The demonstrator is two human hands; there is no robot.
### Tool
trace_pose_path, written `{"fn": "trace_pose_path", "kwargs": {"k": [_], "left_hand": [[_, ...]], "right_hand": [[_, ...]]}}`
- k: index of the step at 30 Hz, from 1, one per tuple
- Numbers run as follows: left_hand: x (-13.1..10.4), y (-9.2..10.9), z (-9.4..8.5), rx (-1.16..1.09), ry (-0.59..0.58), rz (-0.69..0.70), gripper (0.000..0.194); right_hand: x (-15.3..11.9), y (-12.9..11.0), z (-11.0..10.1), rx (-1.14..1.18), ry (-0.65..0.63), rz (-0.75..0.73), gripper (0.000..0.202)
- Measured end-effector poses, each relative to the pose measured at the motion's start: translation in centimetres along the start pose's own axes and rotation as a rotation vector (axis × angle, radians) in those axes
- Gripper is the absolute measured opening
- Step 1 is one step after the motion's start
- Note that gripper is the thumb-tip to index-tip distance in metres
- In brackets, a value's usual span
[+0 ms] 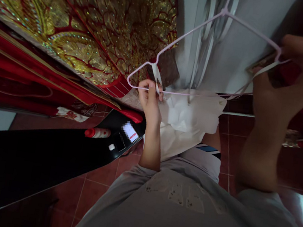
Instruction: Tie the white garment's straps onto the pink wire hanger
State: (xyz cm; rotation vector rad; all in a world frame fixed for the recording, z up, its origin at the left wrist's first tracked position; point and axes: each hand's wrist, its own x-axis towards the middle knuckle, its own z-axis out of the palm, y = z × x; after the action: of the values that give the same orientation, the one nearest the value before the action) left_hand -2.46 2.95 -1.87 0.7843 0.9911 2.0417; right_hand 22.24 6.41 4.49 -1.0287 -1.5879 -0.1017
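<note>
A pale pink clothes hanger hangs in front of me, tilted. A whitish garment with thin straps hangs below its lower bar. The left strap loops over the hanger's left notch. My left hand is closed round that strap by the lower bar. At the hanger's right end, my right hand is closed, slightly blurred, with its thumb against the right strap. The strap passes by the right notch, and the hand hides the hanger's tip.
Red and gold sequined garments hang at my left. Below them stands a black table with a red-capped bottle, a lit phone and a small white case. Grey-white metalwork is behind the hanger. The floor is red tile.
</note>
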Motion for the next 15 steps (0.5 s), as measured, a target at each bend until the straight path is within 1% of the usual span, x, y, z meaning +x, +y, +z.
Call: {"fn": "trace_pose_path", "kwargs": {"k": [1, 3, 4, 5, 6, 8, 9, 10, 11, 15], "left_hand": [[0.0, 0.0, 0.0, -0.007, -0.012, -0.002, 0.035], [-0.1, -0.1, 0.0, -0.019, -0.028, 0.01, 0.044], [-0.2, -0.1, 0.0, -0.015, -0.032, 0.023, 0.05], [-0.2, -0.2, 0.0, 0.001, -0.03, 0.038, 0.054], [-0.2, -0.3, 0.0, 0.031, -0.023, 0.05, 0.057], [-0.2, -0.5, 0.0, 0.103, -0.001, 0.056, 0.058], [-0.2, -0.5, 0.0, 0.131, 0.013, 0.052, 0.058], [-0.2, -0.6, 0.0, 0.148, 0.028, 0.048, 0.057], [-0.3, -0.7, 0.0, 0.157, 0.04, 0.046, 0.056], [-0.7, -1.1, 0.1, 0.208, 0.096, 0.04, 0.047]], "right_hand": [[-0.4, -0.3, 0.2, 0.036, 0.093, -0.066, 0.04], [-1.4, -1.1, 0.7, 0.131, 0.254, -0.17, 0.031], [-1.9, -1.7, 1.0, 0.177, 0.259, -0.185, 0.026], [-2.4, -2.2, 1.4, 0.213, 0.181, -0.17, 0.024], [-2.9, -2.6, 1.7, 0.231, 0.027, -0.141, 0.023], [-3.9, -3.1, 2.2, 0.217, -0.346, -0.082, 0.023], [-4.4, -3.2, 2.4, 0.184, -0.486, -0.063, 0.024], [-4.8, -3.1, 2.6, 0.149, -0.565, -0.062, 0.025], [-5.2, -3.0, 2.7, 0.112, -0.587, -0.062, 0.025], [-6.5, -2.9, 2.8, 0.014, -0.542, -0.036, 0.026]]}}
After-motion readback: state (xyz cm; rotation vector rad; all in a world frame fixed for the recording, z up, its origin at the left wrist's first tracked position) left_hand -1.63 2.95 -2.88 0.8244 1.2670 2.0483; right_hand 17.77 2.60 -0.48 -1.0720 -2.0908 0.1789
